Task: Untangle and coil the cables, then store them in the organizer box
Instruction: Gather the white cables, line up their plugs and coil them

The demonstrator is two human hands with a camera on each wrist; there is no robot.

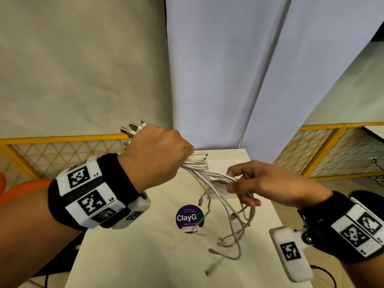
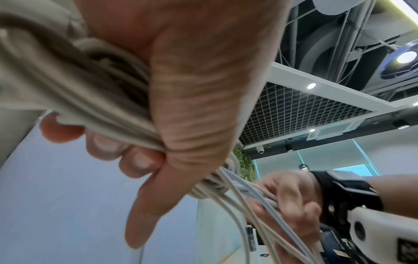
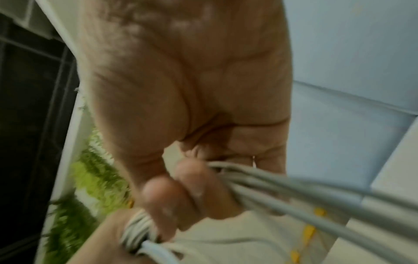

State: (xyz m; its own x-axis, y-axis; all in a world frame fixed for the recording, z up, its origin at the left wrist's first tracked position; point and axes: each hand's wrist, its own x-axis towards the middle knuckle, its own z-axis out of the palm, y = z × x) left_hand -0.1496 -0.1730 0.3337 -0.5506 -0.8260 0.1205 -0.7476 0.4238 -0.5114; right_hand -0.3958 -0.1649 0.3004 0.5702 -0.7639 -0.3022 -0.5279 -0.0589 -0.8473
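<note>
— White cables (image 1: 199, 163), a whole bundle, clamped in the left hand (image 1: 158, 154). That fist is closed tight round them above the table (image 1: 145, 256), with the metal plug ends (image 1: 129, 129) sticking out on its far side.

— And the right hand (image 1: 255, 183)?

— Its thumb and fingers pinch several strands just beside the fist, on the side toward the white box (image 1: 220, 179). Below that pinch the loose tails (image 1: 230, 231) hang over the table, crossing each other, small connectors dangling near the purple sticker (image 1: 189, 217).

— So where does it go wrong?

— I'd guess at those tails. They loop through one another, so winding them on as they hang would likely lock the snarl into the coil. A connector could also catch inside a loop and cinch it.

— What about the grip itself?

— The left wrist view shows the thumb (image 2: 181, 160) bearing down on many strands at once. If that eases during a wrap, turns could spring off and the bundle would slacken.

— Is the organizer ready?

— The white box sits on the table beyond the hands, mostly hidden by them; I can't tell whether it's open. A fat, uneven coil might not seat in it.
</note>
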